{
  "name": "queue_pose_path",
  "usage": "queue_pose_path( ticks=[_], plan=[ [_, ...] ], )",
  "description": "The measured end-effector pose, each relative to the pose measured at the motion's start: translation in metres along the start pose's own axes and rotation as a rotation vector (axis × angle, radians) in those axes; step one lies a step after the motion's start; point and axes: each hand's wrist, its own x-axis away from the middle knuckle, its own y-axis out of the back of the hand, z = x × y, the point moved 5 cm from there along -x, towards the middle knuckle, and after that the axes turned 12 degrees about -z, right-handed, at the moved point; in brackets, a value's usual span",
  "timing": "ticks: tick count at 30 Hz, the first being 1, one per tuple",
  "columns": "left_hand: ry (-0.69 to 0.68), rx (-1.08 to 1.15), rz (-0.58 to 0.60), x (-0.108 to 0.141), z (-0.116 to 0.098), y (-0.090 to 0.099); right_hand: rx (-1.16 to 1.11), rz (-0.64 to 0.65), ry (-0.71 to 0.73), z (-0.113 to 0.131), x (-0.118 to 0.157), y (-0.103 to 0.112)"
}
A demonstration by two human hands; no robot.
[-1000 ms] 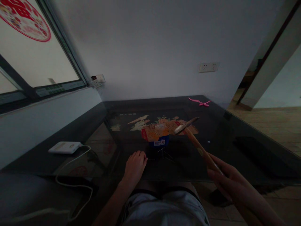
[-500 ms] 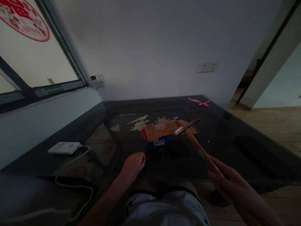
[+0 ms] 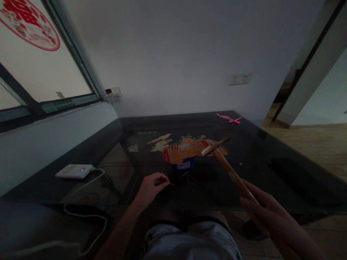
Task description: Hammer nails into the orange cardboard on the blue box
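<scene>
Between the thumb and fingertips of my left hand (image 3: 151,186) is a thin nail (image 3: 171,184), just above the dark tabletop. Wrapped round the wooden handle of a hammer (image 3: 229,169), my right hand (image 3: 261,204) stays at the right near the table's front edge. The hammer's head hangs over the right end of an orange-and-red patterned cardboard piece (image 3: 189,151). Several upright nails (image 3: 175,146) stand in a row at its left part. Under the cardboard sits a blue box (image 3: 184,164) with a white label. A few loose nails (image 3: 188,177) lie in front of it.
A white power bank (image 3: 74,171) with a white cable lies on the left of the dark glossy table (image 3: 151,124). A pink ribbon (image 3: 230,118) is at the back right, and a dark flat object (image 3: 300,178) lies at the right.
My left hand has turned, with the fingers now pointing right and the pinched nail tilting downward instead of up toward the loose nails. The right hand and hammer have hardly moved.
</scene>
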Motion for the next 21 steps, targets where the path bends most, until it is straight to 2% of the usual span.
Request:
queue_pose_path(
  ticks=[4, 9, 12, 17, 21],
  plan=[
    [0.045, 0.217, -0.046, -0.003, -0.014, 0.004, 0.005, -0.003, 0.035, 0.003, -0.001, 0.001],
    [-0.142, 0.333, -0.301, -0.031, -0.055, 0.021, 0.021, 0.046, 0.003, 0.008, -0.001, -0.004],
    [-0.252, 0.378, -0.376, -0.065, -0.069, 0.018, 0.011, 0.070, 0.002, 0.014, 0.000, -0.011],
    [-0.312, 0.339, -0.411, -0.120, -0.062, -0.008, -0.003, 0.036, 0.044, 0.024, -0.003, -0.018],
    [-0.326, 0.265, -0.362, -0.137, -0.048, -0.026, -0.029, 0.038, 0.046, 0.028, -0.005, -0.024]
  ],
)
